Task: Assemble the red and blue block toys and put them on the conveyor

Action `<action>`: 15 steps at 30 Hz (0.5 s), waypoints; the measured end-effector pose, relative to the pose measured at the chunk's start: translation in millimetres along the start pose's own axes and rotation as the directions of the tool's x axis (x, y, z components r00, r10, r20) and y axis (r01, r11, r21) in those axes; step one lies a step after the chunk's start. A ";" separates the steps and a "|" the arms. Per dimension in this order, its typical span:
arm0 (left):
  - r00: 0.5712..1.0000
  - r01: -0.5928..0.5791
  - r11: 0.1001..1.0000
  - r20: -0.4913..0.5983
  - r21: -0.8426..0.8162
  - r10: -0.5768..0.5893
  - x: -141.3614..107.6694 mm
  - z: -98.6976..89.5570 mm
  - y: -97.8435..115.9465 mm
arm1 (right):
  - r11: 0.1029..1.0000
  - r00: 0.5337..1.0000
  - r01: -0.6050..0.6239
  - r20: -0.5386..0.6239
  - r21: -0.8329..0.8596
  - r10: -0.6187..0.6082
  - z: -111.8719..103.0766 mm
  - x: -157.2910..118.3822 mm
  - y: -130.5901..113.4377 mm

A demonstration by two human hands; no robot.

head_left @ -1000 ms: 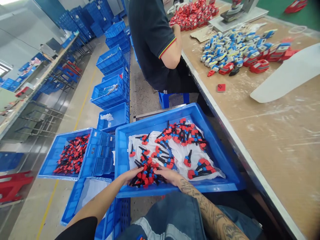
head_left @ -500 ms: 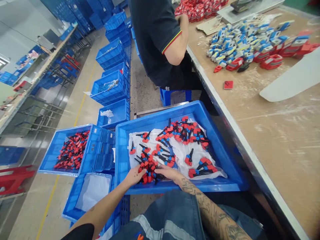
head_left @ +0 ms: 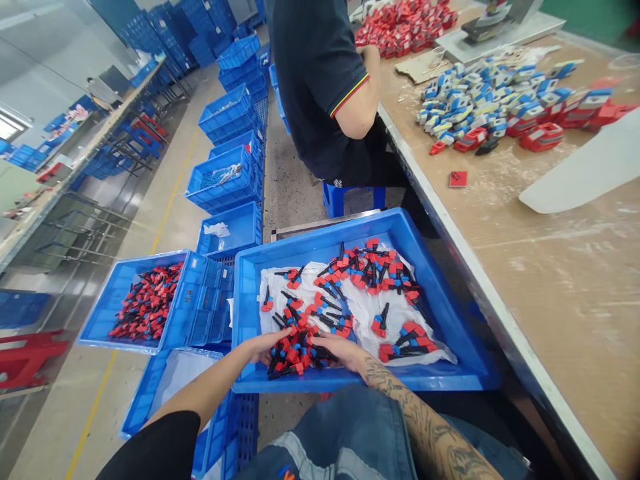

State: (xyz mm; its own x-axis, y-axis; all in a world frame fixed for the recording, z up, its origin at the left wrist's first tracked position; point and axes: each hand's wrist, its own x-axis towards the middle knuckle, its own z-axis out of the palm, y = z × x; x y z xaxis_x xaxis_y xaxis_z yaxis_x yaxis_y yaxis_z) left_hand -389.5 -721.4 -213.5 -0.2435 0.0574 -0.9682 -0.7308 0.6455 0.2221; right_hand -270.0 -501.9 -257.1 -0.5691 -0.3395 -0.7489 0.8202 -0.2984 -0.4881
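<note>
Red-black parts lie between left grip and right grip, both half-open, cupping them.

Red, black and blue on the parts, against white in the cloth. Plain blue for the tray. Tan on the counter — with red for the tile, dark-marked. Dark line tattoos along the right forearm. Red-and-yellow stripes edging the co-worker's dark sleeve. Yellow in the floor line.

Nothing legible on my feed
I see dark marks on a red square on the table and a white emblem on dark clothing, all unreadable.
</note>
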 end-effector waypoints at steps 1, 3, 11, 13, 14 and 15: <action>0.999 0.014 0.999 0.047 -0.034 -0.012 -1.2 2.4 -0.8 | 1.000 1.000 -0.001 -0.004 0.007 0.001 -0.4 0.1 0.2; 0.992 0.006 0.992 0.129 -0.124 0.010 -2.8 9.7 -3.1 | 1.000 1.000 0.006 -0.005 0.028 -0.006 -1.1 -0.3 0.6; 0.945 -0.011 0.892 0.286 -0.451 0.156 3.2 43.3 -5.7 | 0.996 0.998 0.018 -0.054 0.085 -0.013 -2.3 -1.4 -0.9; 0.940 0.025 0.875 0.309 -0.484 0.144 7.8 51.7 -4.9 | 0.996 0.997 0.021 -0.074 0.085 -0.015 -3.0 -1.3 -0.6; 0.939 0.044 0.867 0.318 -0.497 0.134 10.1 56.0 -4.8 | 0.996 0.997 0.029 -0.080 0.085 -0.022 -3.0 -1.4 -0.2; 0.939 0.061 0.858 0.321 -0.510 0.124 12.2 60.2 -4.8 | 0.996 0.996 0.042 -0.086 0.084 -0.035 -2.6 -1.6 0.3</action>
State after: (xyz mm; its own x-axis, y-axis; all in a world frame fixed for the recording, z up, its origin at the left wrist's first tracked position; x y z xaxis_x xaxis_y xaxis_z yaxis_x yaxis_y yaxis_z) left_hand -350.6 -678.0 -233.4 -0.1141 0.3786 -0.9185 -0.9671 0.1693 0.1899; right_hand -268.7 -499.1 -257.2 -0.5906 -0.2512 -0.7669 0.7877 -0.3859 -0.4802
